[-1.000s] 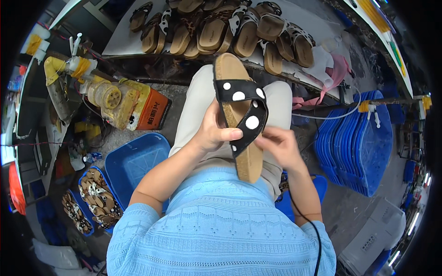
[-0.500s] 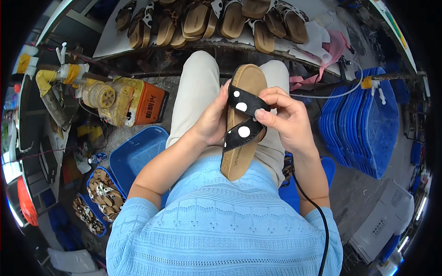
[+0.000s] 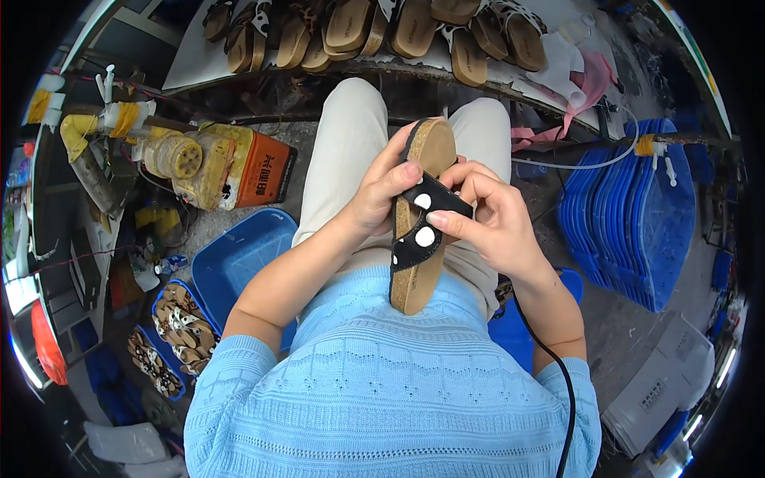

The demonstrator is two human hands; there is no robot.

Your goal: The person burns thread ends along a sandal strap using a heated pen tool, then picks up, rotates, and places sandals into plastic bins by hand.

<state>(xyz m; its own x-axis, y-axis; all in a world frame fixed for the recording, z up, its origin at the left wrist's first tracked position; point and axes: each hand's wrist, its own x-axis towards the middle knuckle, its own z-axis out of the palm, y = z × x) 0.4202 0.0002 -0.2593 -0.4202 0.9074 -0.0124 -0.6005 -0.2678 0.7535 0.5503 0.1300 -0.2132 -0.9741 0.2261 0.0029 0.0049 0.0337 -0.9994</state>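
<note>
A sandal (image 3: 421,275) with a cork-coloured sole and black straps with white dots is held over my lap, its sole running lengthwise away from me. My left hand (image 3: 381,191) wraps the sole's left edge, the thumb lying over the upper strap. With thumb and fingers, my right hand (image 3: 488,211) pinches the black strap (image 3: 446,209) at the sandal's right side. The right fingertips behind the strap are partly hidden.
Several sandals (image 3: 416,28) lie on a bench (image 3: 191,68) ahead. An empty blue basin (image 3: 243,259) and sandal-filled blue trays (image 3: 185,323) are on my left, near an orange-and-yellow machine (image 3: 263,171). Stacked blue bins (image 3: 613,215) stand right. A black cable (image 3: 550,350) crosses my right arm.
My left thumb has come over onto the upper strap. The right hand has shifted its pinch on the strap, and the sandal has turned slightly. The view has tilted a little.
</note>
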